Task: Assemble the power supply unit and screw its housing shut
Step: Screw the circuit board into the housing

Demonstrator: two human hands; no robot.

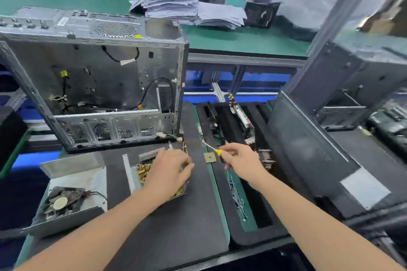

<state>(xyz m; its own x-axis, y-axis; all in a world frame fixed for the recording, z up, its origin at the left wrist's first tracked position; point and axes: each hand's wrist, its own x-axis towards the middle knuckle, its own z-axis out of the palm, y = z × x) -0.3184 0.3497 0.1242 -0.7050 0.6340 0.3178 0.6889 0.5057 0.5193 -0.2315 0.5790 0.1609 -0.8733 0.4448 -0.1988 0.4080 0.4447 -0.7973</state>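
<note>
The power supply circuit board (pixel 144 172), brown with yellow coils, lies on the black mat (pixel 176 222) in front of me. My left hand (pixel 170 170) rests on top of it with fingers curled over its right edge. My right hand (pixel 239 159) grips a small screwdriver (pixel 212 148) with a yellow collar, its thin shaft pointing up and left above the mat. To the left sits the grey metal housing half (pixel 72 180) with a black fan (pixel 60 202) mounted in it. A small square metal plate (pixel 209 157) lies just under the screwdriver.
An open computer case (pixel 94 77) stands behind the board. A black foam tray (pixel 233 130) on the right holds upright circuit boards, with loose screws (pixel 239 202) on the green strip. Paper stacks (pixel 176 4) lie on the far green bench. A dark metal panel (pixel 312 152) leans at right.
</note>
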